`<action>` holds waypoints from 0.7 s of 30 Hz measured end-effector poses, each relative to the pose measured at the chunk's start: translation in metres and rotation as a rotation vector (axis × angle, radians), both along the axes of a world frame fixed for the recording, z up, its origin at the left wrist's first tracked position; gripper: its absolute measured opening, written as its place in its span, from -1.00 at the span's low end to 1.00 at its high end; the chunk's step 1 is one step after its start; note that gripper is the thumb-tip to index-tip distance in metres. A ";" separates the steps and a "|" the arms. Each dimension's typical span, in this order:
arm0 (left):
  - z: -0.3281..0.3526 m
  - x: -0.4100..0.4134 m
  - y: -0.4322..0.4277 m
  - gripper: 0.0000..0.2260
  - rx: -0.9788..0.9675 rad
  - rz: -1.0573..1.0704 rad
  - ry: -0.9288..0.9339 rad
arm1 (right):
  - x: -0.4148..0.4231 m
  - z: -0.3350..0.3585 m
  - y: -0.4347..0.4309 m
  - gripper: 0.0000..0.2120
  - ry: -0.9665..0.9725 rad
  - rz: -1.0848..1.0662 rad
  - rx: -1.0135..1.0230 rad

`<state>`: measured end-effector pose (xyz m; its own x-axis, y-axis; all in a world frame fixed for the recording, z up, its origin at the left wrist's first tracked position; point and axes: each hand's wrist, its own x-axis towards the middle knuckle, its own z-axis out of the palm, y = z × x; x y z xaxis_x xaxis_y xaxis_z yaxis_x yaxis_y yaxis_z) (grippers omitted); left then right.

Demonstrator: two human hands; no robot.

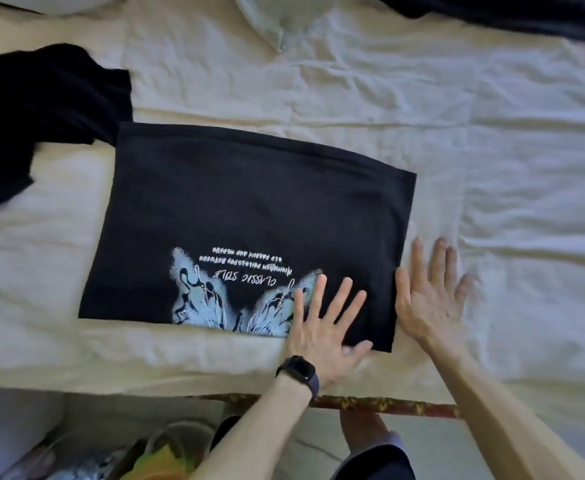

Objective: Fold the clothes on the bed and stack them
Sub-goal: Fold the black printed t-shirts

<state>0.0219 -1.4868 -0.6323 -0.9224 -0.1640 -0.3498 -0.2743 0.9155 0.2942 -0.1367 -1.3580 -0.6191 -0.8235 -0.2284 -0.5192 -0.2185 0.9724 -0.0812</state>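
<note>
A black T-shirt (249,209) is lying on the bed (492,133) as a flat rectangle, its pale butterfly print and lettering facing up along the near edge. The left hand (318,323), wearing a dark watch (298,372), is pressing down on the near right corner of the shirt, its fingers (341,299) straight and spread apart, gripping nothing. The right hand (429,299) is resting flat on the sheet just beside the shirt's right edge, fingers likewise straight and apart, the thumb side touching or nearly touching the cloth.

Judging from this, the shirt is partly folded: sleeves and sides are tucked out of sight, and it is probably being smoothed before one more fold. No finished stack is showing anywhere in view. Another black garment (42,109) is lying rumpled at the left, its edge meeting the shirt's far left corner, and a dark piece of clothing (509,12) is spreading across the far right of the bed, so most of the job seems to be waiting
</note>
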 end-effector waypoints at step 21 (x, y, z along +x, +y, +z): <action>0.098 -0.059 -0.003 -0.81 0.507 0.900 0.190 | -0.034 0.049 0.040 -0.43 -0.297 0.134 -0.034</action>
<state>-0.0369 -1.4896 -0.5343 -0.5798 -0.6911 -0.4315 -0.7018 0.1546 0.6954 -0.1710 -1.3183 -0.5704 -0.5989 -0.3454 -0.7225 -0.3060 0.9324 -0.1921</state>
